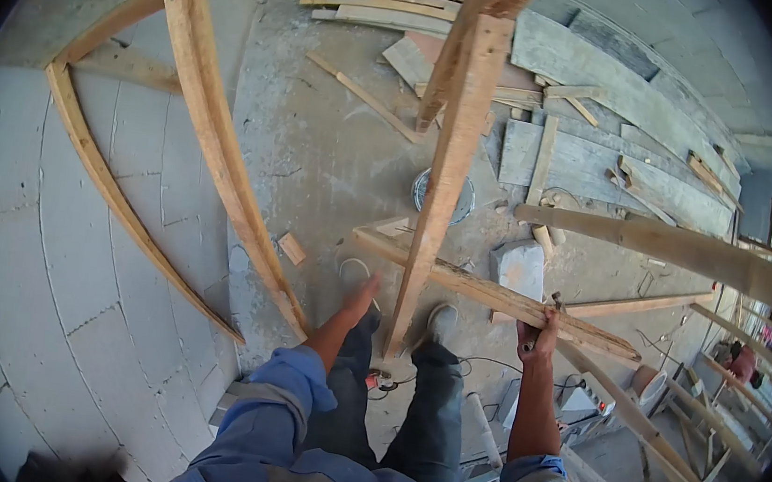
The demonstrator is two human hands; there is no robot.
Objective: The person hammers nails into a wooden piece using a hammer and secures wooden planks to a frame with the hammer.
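Observation:
A long wooden beam lies across the view in front of my body, passing by an upright post. My right hand is wrapped round the beam near its right end, with a dark tool, perhaps a hammer, partly hidden in the same grip. Left of the post, my left hand is held over the floor near my shoe, touching no wood; its fingers are blurred and hard to make out.
Wooden studs stand against the block wall at left. A bucket is behind the post. Boards lie at the back right. A bamboo pole, a power strip and a crouching person are at right.

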